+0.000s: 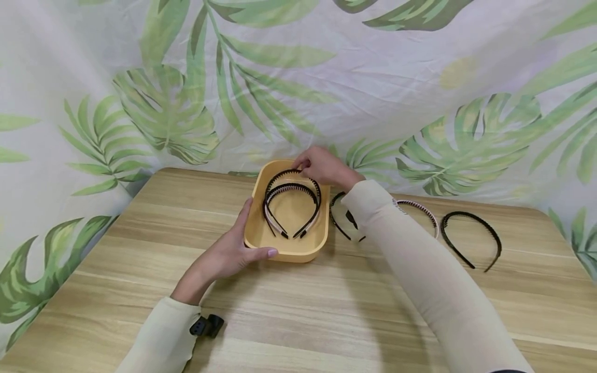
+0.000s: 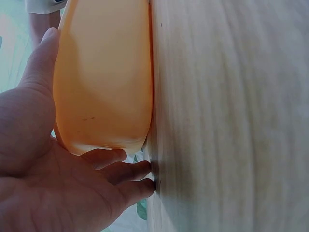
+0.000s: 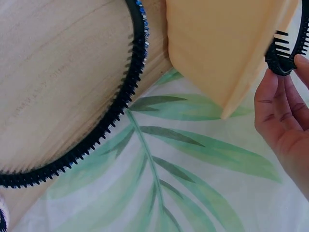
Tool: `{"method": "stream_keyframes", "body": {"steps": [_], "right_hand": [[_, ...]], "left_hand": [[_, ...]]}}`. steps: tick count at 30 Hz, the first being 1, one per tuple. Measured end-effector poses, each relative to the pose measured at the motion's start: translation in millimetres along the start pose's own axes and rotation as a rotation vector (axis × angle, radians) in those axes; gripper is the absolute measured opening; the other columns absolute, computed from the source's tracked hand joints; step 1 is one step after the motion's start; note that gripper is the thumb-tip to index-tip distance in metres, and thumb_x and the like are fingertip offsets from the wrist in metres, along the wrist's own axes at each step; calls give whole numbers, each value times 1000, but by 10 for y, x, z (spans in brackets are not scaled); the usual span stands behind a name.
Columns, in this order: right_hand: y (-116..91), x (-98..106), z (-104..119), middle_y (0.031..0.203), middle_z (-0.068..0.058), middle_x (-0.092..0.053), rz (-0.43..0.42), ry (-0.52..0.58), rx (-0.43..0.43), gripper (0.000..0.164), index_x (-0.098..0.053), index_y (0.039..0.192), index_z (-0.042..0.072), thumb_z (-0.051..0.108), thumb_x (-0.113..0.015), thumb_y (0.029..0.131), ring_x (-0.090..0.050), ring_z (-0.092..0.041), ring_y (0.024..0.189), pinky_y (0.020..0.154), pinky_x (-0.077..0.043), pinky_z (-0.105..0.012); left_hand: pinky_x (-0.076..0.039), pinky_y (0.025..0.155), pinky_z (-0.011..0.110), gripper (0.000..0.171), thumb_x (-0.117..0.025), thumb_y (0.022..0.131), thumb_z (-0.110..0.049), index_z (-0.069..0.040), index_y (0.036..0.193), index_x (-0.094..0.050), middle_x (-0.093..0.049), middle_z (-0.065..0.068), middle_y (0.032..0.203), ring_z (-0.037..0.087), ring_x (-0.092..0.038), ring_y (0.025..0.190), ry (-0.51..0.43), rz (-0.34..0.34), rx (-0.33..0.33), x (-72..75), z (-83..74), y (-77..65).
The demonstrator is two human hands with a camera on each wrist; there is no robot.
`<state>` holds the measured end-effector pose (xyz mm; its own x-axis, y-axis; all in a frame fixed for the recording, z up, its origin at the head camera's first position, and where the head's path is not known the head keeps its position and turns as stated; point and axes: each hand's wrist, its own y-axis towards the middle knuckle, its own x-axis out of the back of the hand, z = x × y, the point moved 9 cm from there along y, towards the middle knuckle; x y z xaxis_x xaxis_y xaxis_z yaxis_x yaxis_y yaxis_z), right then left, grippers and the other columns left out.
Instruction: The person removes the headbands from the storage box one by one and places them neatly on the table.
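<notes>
A yellow rectangular bin [image 1: 298,257] stands on the wooden table in the head view. My left hand [image 1: 230,254] grips its near left corner, the thumb along the front rim and the fingers round the side wall. Over the bin's far right rim, my right hand [image 1: 323,165] pinches the curved top of a black toothed headband [image 3: 280,65] between thumb and fingers. That headband's ends point toward me inside the bin. More headbands [image 1: 290,186], black and pale pink, lie below it in the bin, partly overlapped by it.
Right of the bin, a black headband [image 1: 333,211] lies partly under my right forearm. Past it are a pale pink headband [image 1: 423,207] and another black headband [image 1: 492,231]. A leaf-patterned cloth [image 1: 289,93] hangs right behind the table's far edge.
</notes>
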<state>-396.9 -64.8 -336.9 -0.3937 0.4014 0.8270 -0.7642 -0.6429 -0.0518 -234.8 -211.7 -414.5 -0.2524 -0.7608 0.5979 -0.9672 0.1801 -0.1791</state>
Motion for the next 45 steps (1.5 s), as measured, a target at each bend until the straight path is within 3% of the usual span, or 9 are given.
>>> {"method": "stream_keyframes", "body": {"steps": [9, 14, 19, 27, 34, 45], "right_hand": [[-80, 115, 83, 96, -9, -68, -16, 24, -9, 28, -76, 127, 4, 2, -63, 102, -54, -17, 78, 79, -45, -30], [-160, 193, 113, 110, -13, -73, -25, 29, -3, 29, -76, 127, 6, 2, -62, 102, -64, -25, 101, 88, -50, -37], [-240, 271, 122, 120, -16, -73, -36, 24, 9, 29, -75, 128, 5, 3, -61, 102, -66, -29, 110, 96, -52, -42], [-377, 362, 51, 120, -18, -73, -50, 34, 10, 31, -76, 127, 5, 0, -61, 100, -65, -31, 112, 98, -53, -44], [-514, 420, -39, 119, -17, -73, -43, 39, -19, 34, -75, 130, 6, -1, -60, 100, -65, -29, 107, 88, -51, -39], [-713, 485, -82, 112, -18, -72, -50, 49, 17, 35, -75, 129, 5, -3, -63, 97, -66, -28, 98, 80, -52, -35]], "left_hand": [[-31, 124, 58, 132, -83, 89, -46, -20, 166, 21, -5, 29, 173, 47, -39, 150, 7, 6, 6, 8, -14, -6], [-29, 125, 58, 133, -83, 89, -47, -20, 166, 21, -6, 29, 173, 47, -38, 151, 3, 9, 7, 4, -28, -13], [-28, 125, 59, 133, -83, 90, -46, -19, 166, 22, -6, 29, 173, 47, -36, 152, -1, 13, 7, -3, -33, -11], [-28, 125, 59, 132, -83, 90, -43, -21, 166, 23, -7, 29, 173, 46, -35, 152, -12, 14, 5, -5, -16, -5], [-27, 125, 60, 132, -82, 90, -47, -23, 166, 24, -10, 29, 173, 47, -36, 151, 7, 10, 6, -2, -10, -3], [-30, 124, 60, 133, -83, 89, -48, -22, 166, 23, -9, 32, 172, 48, -40, 149, 0, 9, -1, 1, -20, -12]]}}
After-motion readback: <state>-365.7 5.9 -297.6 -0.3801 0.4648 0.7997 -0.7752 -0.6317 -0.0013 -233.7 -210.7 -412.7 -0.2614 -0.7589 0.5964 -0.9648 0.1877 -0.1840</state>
